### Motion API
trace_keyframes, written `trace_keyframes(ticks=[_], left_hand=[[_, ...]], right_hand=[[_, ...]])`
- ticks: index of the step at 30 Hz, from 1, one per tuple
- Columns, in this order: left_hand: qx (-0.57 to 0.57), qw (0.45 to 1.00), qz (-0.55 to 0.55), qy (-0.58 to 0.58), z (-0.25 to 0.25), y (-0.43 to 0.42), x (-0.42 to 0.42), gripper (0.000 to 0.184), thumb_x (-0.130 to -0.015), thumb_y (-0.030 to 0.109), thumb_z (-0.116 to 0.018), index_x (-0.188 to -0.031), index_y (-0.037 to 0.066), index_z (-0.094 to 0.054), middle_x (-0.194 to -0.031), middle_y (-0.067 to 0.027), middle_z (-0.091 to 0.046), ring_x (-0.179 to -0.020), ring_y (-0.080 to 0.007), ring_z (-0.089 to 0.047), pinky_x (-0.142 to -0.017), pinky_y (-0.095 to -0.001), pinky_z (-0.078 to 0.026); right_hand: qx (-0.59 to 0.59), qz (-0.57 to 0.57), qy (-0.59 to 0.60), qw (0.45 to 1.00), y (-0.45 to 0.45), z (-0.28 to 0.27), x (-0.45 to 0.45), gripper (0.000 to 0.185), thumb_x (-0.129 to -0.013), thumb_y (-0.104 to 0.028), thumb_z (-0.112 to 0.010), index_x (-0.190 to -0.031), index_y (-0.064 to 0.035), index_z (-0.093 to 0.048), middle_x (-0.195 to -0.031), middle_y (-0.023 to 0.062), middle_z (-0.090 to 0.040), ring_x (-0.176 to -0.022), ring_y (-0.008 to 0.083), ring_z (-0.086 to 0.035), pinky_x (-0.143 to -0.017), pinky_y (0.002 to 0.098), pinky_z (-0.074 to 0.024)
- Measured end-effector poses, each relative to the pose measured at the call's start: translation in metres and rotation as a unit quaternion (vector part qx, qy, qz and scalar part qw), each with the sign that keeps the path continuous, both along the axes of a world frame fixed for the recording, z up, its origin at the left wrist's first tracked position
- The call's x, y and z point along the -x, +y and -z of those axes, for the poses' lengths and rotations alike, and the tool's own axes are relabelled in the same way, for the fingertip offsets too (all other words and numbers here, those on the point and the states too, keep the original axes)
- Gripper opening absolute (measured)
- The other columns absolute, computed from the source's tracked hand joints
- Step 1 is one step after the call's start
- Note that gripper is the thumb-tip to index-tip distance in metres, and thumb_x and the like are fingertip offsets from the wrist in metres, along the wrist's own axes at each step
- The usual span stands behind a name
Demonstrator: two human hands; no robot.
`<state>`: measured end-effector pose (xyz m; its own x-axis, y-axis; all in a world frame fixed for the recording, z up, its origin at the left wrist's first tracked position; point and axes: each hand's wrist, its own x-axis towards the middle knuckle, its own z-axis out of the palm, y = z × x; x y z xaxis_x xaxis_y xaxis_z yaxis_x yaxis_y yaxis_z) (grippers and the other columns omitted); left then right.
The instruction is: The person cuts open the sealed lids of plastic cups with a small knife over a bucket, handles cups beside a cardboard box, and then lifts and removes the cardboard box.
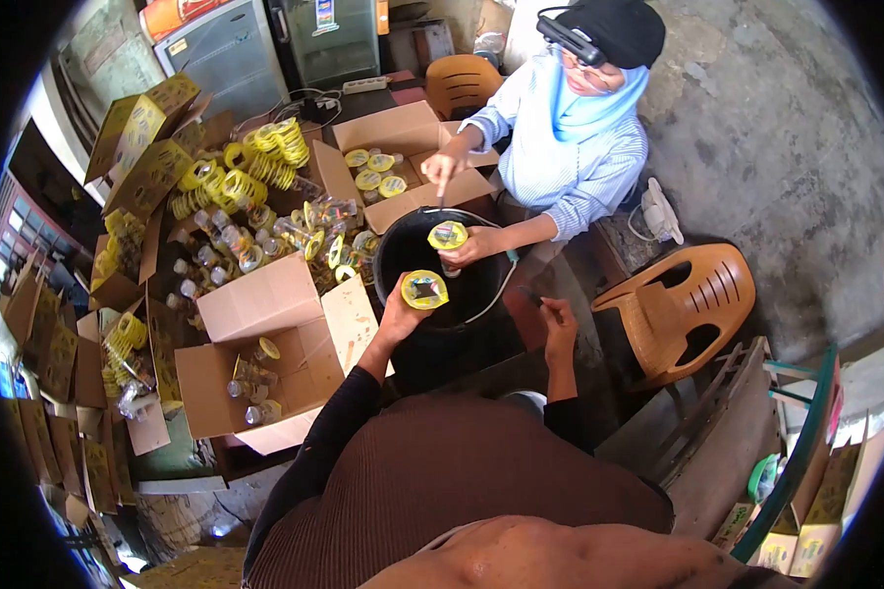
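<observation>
Right hand (pixel 560 330): near black bucket (pixel 400 245), can't tell fingers' grip | Left hand (pixel 395 316): fingers clamped on yellow-rimmed cup (pixel 424 291) above it, likely so drips land inside | Co-worker's hand (pixel 476 244): holds second cup (pixel 447 235) there, presumably sharing it | Beyond: open carton (pixel 432 196)

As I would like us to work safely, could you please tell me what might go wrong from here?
The left hand holds a yellow-rimmed cup that appears to be over the bucket, so a slip could drop it in. The co-worker's hand holds another cup close by, so the two might bump. The left forearm passes close to a box flap, so a nudge could shift the box.
</observation>
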<state>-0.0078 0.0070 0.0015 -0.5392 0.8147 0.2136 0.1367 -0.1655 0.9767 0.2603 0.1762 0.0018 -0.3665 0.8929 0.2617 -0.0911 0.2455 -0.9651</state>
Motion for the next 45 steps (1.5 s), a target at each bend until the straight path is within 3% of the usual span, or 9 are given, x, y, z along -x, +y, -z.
trace_keyframes(ticks=[5,7,10,26,32,35,37,41,45], left_hand=[[0.001,0.995,-0.010,-0.095,-0.021,-0.004,-0.008,0.054,-0.069,-0.005,-0.076,-0.115,0.006,-0.050,-0.104,-0.0029,-0.062,-0.095,-0.0120,-0.060,-0.083,-0.0270,-0.051],[-0.015,0.996,-0.016,-0.088,-0.025,-0.005,-0.011,0.054,-0.069,-0.005,-0.076,-0.115,0.007,-0.050,-0.104,-0.0024,-0.061,-0.095,-0.0112,-0.060,-0.081,-0.0264,-0.051],[-0.022,0.993,-0.031,-0.115,-0.027,-0.005,-0.008,0.053,-0.071,-0.004,-0.076,-0.115,0.007,-0.050,-0.104,-0.0028,-0.062,-0.096,-0.0124,-0.060,-0.084,-0.0272,-0.050],[0.055,0.995,-0.061,0.062,-0.058,0.001,0.008,0.048,-0.070,0.006,-0.080,-0.110,0.002,-0.055,-0.101,-0.0105,-0.069,-0.096,-0.0192,-0.067,-0.088,-0.0313,-0.051],[0.092,0.992,-0.045,0.079,-0.063,0.000,0.007,0.047,-0.071,0.008,-0.079,-0.112,0.002,-0.055,-0.102,-0.0116,-0.069,-0.096,-0.0210,-0.067,-0.086,-0.0325,-0.051],[0.104,0.987,-0.045,0.112,-0.073,-0.005,0.005,0.048,-0.071,0.008,-0.078,-0.112,0.001,-0.055,-0.102,-0.0123,-0.070,-0.097,-0.0223,-0.068,-0.086,-0.0331,-0.052],[0.114,0.985,-0.049,0.123,-0.075,-0.007,0.005,0.048,-0.071,0.009,-0.078,-0.112,0.001,-0.055,-0.102,-0.0125,-0.070,-0.097,-0.0230,-0.068,-0.086,-0.0336,-0.052],[0.131,0.980,-0.046,0.142,-0.080,-0.008,0.005,0.048,-0.072,0.012,-0.079,-0.112,0.001,-0.055,-0.103,-0.0141,-0.069,-0.098,-0.0253,-0.068,-0.086,-0.0354,-0.052],[0.161,0.977,-0.034,0.138,-0.090,-0.010,-0.001,0.048,-0.073,0.016,-0.079,-0.112,0.000,-0.056,-0.103,-0.0141,-0.069,-0.098,-0.0241,-0.067,-0.086,-0.0352,-0.051]], right_hand=[[0.159,0.078,0.045,0.983,0.000,0.102,-0.016,0.018,-0.091,-0.008,-0.066,-0.108,-0.0028,-0.067,-0.102,0.0010,-0.063,-0.091,0.0114,-0.056,-0.081,0.0271,-0.0439],[0.313,0.092,-0.033,0.945,0.000,0.150,-0.019,0.021,-0.090,-0.009,-0.067,-0.109,-0.0010,-0.066,-0.099,0.0021,-0.063,-0.088,0.0120,-0.057,-0.077,0.0286,-0.0452],[0.355,0.074,-0.091,0.928,-0.008,0.174,-0.011,0.022,-0.089,-0.008,-0.066,-0.110,-0.0004,-0.066,-0.095,0.0030,-0.064,-0.084,0.0124,-0.056,-0.074,0.0300,-0.0456],[0.106,0.083,-0.210,0.968,0.002,0.199,0.025,0.025,-0.080,-0.009,-0.074,-0.102,-0.0004,-0.069,-0.086,0.0107,-0.069,-0.081,0.0166,-0.064,-0.074,0.0308,-0.0498],[0.038,0.083,-0.270,0.959,0.006,0.222,0.023,0.030,-0.081,-0.017,-0.075,-0.104,-0.0006,-0.067,-0.097,0.0172,-0.066,-0.090,0.0313,-0.064,-0.081,0.0423,-0.0501],[-0.076,0.193,-0.461,0.863,0.000,0.167,0.026,0.028,-0.084,-0.016,-0.071,-0.108,-0.0025,-0.065,-0.106,0.0169,-0.061,-0.094,0.0248,-0.062,-0.082,0.0353,-0.0488],[-0.098,0.217,-0.252,0.938,0.009,0.133,0.031,0.025,-0.087,-0.014,-0.068,-0.109,-0.0032,-0.062,-0.106,0.0174,-0.056,-0.103,0.0322,-0.056,-0.085,0.0407,-0.0470],[-0.077,0.162,-0.117,0.977,-0.010,0.021,0.057,0.020,-0.090,-0.010,-0.064,-0.108,-0.0024,-0.063,-0.101,0.0149,-0.059,-0.096,0.0284,-0.059,-0.081,0.0365,-0.0480],[0.033,-0.170,0.030,0.985,-0.027,-0.010,0.097,0.022,-0.099,-0.013,-0.054,-0.112,0.0019,-0.063,-0.102,0.0116,-0.065,-0.095,0.0203,-0.064,-0.085,0.0315,-0.0490]])
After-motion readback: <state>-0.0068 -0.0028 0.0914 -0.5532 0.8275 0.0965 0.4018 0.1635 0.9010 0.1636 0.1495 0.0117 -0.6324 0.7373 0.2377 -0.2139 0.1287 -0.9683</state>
